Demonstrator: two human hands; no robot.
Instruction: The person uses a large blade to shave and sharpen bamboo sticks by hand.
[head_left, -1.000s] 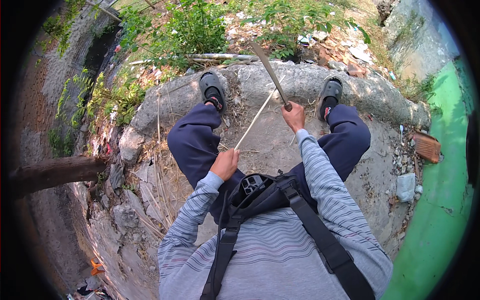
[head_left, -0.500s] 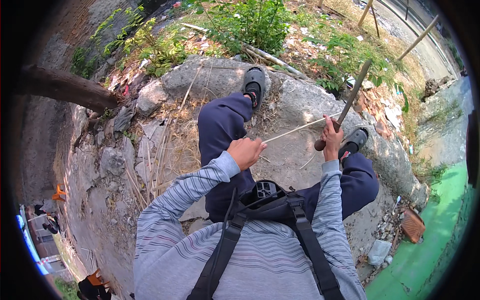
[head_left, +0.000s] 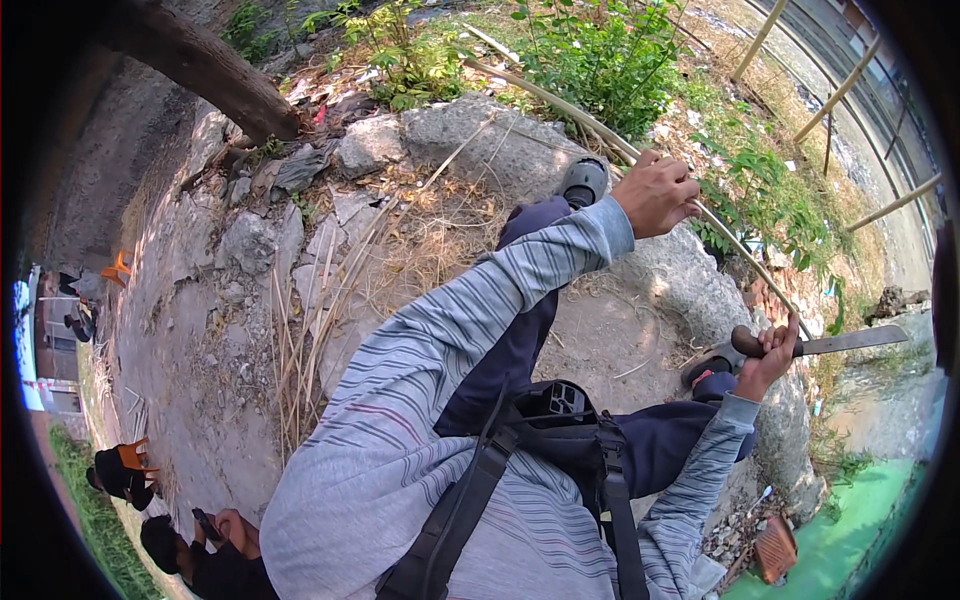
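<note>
My left hand (head_left: 655,195) reaches across to the right, its fingers closed around a long, thin, pale bamboo strip (head_left: 738,243). The strip runs from the plants at the top, under my left hand, and curves down toward my right hand. My right hand (head_left: 768,362) grips the dark wooden handle of a machete (head_left: 853,341). Its grey blade points right, away from me, roughly level. A raised finger of that hand meets the lower end of the strip; whether it presses on it I cannot tell.
Cut strips (head_left: 315,335) lie on the dirt at left. Rough concrete slabs (head_left: 480,140) edge the ground before my shoes. A tree trunk (head_left: 215,70) leans in at upper left. Leafy plants (head_left: 610,65) grow ahead. A person in black (head_left: 215,560) sits at lower left.
My left hand has moved up and right, now on a long strip instead of the short thin one. The machete has swung from pointing up to pointing right. My view has turned.
</note>
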